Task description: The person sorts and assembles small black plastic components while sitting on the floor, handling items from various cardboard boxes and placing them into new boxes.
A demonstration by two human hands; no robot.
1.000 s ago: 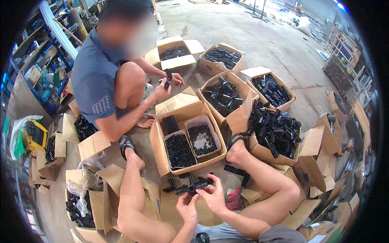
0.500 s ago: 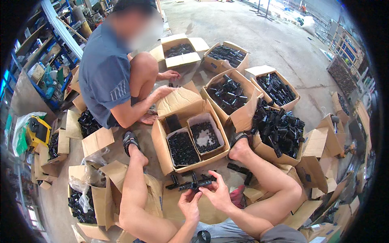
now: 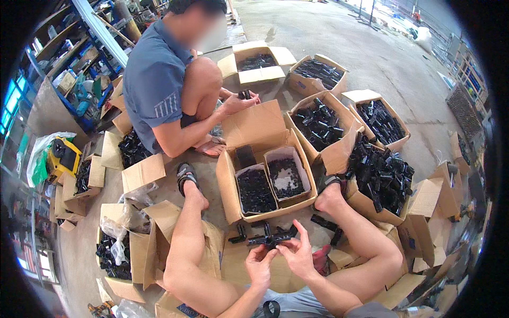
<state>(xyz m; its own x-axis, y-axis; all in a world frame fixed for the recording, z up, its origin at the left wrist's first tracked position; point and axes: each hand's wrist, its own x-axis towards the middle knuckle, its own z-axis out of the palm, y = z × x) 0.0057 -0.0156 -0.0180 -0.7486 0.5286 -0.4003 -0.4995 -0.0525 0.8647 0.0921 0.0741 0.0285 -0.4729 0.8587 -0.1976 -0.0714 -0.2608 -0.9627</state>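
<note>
Both my hands are closed around one black plastic fitting (image 3: 267, 239), branched like a tee, above a flattened cardboard sheet between my legs. My left hand (image 3: 259, 267) pinches it from below on the left. My right hand (image 3: 297, 258) grips its right side, with the index finger pointing up. Just left of it lies another short black fitting (image 3: 238, 234). Beyond my hands stands an open carton (image 3: 268, 212) holding two inner trays: small black pieces (image 3: 256, 191) fill the left one, while the right tray's pieces (image 3: 286, 175) leave its pale bottom partly showing.
Opposite on the left squats a co-worker (image 3: 159, 95), holding a black part (image 3: 244, 95). Cartons of black fittings stand around: a heaped one (image 3: 379, 177) by my right foot, several farther back, and one with plastic bags (image 3: 114, 254) at left. Loose black tubes (image 3: 327, 225) lie near my right leg.
The view has shifted, so everything appears farther right. The co-worker's hands have come together and lifted with a black part. My hands keep hold of the fitting.
</note>
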